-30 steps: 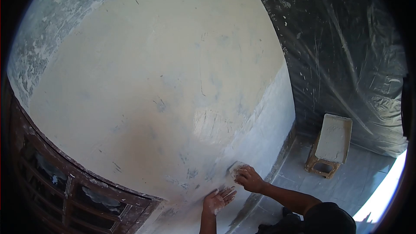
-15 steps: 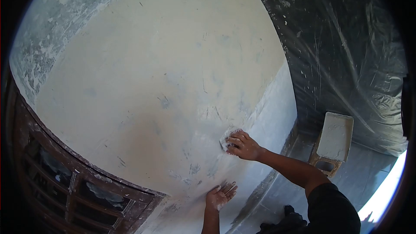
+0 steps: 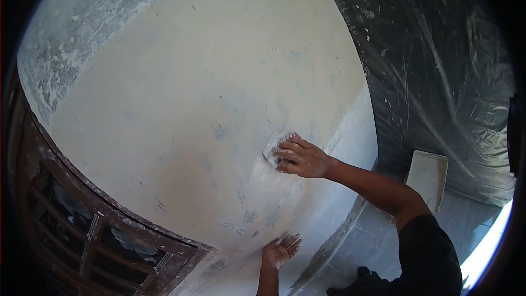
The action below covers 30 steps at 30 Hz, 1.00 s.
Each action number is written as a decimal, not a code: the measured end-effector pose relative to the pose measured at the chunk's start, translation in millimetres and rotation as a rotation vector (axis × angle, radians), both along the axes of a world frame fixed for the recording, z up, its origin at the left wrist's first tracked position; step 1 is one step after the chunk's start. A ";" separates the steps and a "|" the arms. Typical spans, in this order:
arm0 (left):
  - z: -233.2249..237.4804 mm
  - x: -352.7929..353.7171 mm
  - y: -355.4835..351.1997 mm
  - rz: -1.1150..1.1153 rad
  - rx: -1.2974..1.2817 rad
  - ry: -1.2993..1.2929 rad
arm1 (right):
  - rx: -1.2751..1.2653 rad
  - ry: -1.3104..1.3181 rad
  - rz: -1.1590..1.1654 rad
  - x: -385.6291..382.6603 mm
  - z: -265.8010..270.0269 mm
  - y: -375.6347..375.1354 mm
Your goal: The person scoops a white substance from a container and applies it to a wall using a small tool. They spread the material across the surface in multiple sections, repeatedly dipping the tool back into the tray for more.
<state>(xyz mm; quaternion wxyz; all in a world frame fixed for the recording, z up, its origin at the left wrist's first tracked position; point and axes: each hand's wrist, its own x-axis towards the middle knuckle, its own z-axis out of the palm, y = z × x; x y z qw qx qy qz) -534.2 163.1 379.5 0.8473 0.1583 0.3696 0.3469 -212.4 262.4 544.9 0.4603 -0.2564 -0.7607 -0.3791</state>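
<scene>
My right hand (image 3: 300, 156) presses a flat, putty-coated putty scraper (image 3: 271, 147) against the wall (image 3: 219, 60), its fingers spread over the back of the tool. White paste clings to the scraper and to my fingertips. Lower down, close to the wall, my left hand (image 3: 280, 252) holds nothing; its fingers are apart and the palm carries white smears. Around both hands the wall has a cream coat with grey patches and scratch marks, and a paler, whiter strip runs along its right side.
A tray of white putty (image 3: 427, 172) stands at the right, partly behind my forearm. Dark plastic sheeting (image 3: 422, 71) hangs beside the wall. At the lower left is a brown wooden window frame (image 3: 104, 214) with panes. Grey floor tiles (image 3: 361, 241) lie below.
My right hand has slid the scraper up and slightly left along the wall. My left hand stays nearly in place, and the view has shifted a little.
</scene>
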 end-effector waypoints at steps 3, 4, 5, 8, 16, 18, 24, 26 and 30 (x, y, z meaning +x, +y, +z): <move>-0.7 -1.5 3.0 -0.017 0.010 -0.013 | -0.123 -0.036 -0.018 3.7 -59.6 -5.4; -2.3 -2.5 4.3 -0.019 -0.016 -0.034 | -0.136 -0.055 0.003 6.1 -88.0 -11.0; -4.2 -3.3 3.6 -0.019 -0.047 -0.054 | -0.213 -0.116 -0.012 10.2 -111.6 -22.5; 1.0 0.0 2.1 -0.010 -0.039 -0.011 | -0.275 -0.172 0.002 12.4 -148.5 -45.2; 3.8 7.4 1.7 -0.014 -0.022 0.031 | -0.081 0.232 0.036 -6.0 -24.1 -14.2; 9.9 13.7 1.1 0.002 -0.013 0.080 | -0.123 0.343 0.018 -10.4 -20.1 -8.2; -1.5 4.7 1.4 -0.008 0.013 0.022 | -0.582 0.345 -0.032 -61.0 -203.8 -60.0; 1.1 6.1 2.2 -0.002 -0.008 0.062 | -0.703 0.408 -0.048 -70.1 -244.2 -89.5; 3.4 8.4 -0.7 0.007 -0.042 0.096 | -0.466 0.794 -0.062 -71.3 -186.1 -82.4</move>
